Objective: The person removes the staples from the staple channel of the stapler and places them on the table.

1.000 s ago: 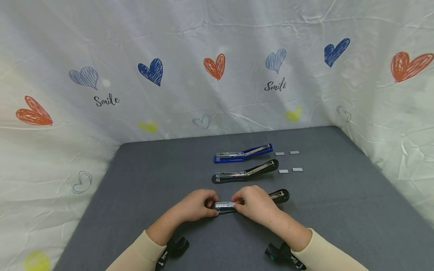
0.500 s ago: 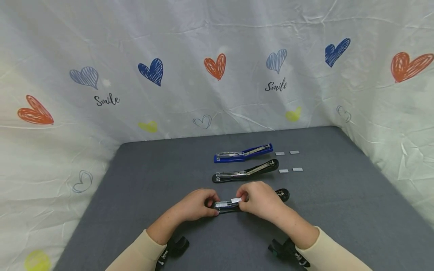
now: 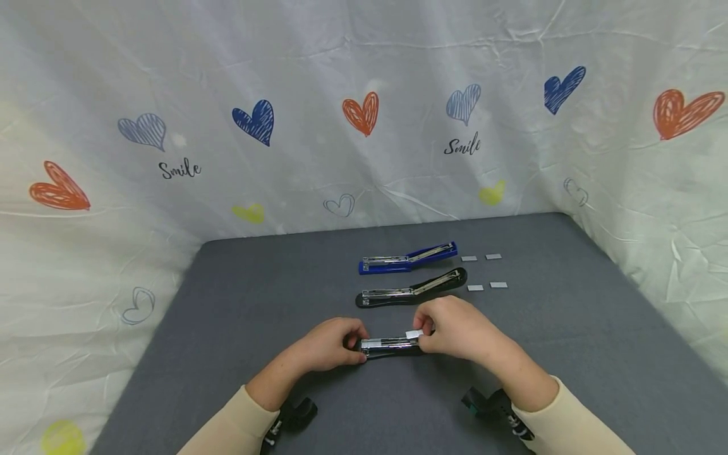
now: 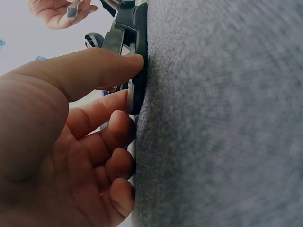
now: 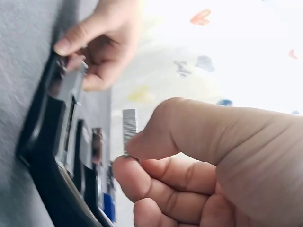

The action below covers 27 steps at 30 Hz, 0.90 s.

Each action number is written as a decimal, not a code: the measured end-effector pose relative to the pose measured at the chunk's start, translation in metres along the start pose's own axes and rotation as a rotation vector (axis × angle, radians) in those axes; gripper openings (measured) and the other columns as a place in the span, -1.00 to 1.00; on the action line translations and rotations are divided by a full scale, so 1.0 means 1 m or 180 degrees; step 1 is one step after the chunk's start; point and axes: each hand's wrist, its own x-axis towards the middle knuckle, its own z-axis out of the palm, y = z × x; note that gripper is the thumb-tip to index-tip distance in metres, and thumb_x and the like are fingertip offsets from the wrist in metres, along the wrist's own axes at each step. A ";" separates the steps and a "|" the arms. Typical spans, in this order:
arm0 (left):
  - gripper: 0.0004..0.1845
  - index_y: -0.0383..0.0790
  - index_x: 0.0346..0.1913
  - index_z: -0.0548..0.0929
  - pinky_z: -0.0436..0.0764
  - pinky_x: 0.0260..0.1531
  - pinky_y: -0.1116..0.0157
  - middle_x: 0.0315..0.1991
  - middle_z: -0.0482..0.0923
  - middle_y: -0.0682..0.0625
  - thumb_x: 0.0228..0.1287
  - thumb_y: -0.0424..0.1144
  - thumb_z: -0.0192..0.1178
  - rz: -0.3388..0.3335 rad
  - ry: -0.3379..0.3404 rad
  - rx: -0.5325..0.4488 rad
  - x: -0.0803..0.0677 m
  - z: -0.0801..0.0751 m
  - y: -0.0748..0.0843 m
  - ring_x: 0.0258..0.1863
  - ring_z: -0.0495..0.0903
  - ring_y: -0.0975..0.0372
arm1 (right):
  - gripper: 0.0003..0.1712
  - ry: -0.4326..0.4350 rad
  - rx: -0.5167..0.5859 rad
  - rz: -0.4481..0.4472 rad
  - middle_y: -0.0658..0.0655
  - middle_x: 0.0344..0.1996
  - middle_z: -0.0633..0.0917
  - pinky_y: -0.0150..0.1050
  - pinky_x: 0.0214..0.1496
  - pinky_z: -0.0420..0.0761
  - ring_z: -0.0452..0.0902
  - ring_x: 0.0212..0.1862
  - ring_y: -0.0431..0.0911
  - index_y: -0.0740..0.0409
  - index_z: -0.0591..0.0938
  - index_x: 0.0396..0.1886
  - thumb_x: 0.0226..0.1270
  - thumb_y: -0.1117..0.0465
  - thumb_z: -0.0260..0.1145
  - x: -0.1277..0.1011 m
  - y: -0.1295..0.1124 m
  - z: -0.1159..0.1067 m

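Note:
Nearest me on the grey table lies an opened black stapler, its metal magazine exposed. My left hand grips its left end; the left wrist view shows the thumb on the base with the fingers curled behind. Between thumb and index finger, my right hand pinches a short strip of staples. The strip is held just above the magazine, apart from it in the right wrist view. The stapler's right part is hidden behind my right hand in the head view.
Beyond lie another opened black stapler and an opened blue stapler. To their right lie several staple strips in pairs, one of them a near strip. A white cloth with printed hearts hangs behind the table.
My right hand has moved rightward and slightly away along the stapler, carrying the staple strip, which now shows in its fingertips. My left hand has stayed on the stapler's left end.

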 end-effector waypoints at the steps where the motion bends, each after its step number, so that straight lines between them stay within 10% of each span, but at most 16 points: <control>1: -0.77 0.02 -0.18 0.69 0.32 -0.35 0.24 -0.45 0.44 0.10 0.17 -0.17 0.54 0.0015 -0.0006 -0.0006 0.000 0.000 0.000 -0.41 0.38 0.29 | -0.82 -0.0020 0.0004 0.0009 -0.23 -0.56 0.56 -0.23 -0.34 0.47 0.41 -0.48 -0.29 -0.02 0.68 -0.41 -0.01 0.32 0.44 -0.001 0.001 -0.003; 27: -0.76 0.00 -0.14 0.69 0.34 -0.35 0.26 -0.46 0.43 0.11 0.19 -0.18 0.53 0.0088 0.0033 -0.0074 0.000 0.006 -0.004 -0.45 0.36 0.31 | -0.84 -0.0449 0.0659 0.0259 -0.02 -0.47 0.60 -0.24 -0.36 0.50 0.48 -0.39 -0.12 0.12 0.65 -0.33 0.09 0.41 0.32 -0.030 0.053 -0.065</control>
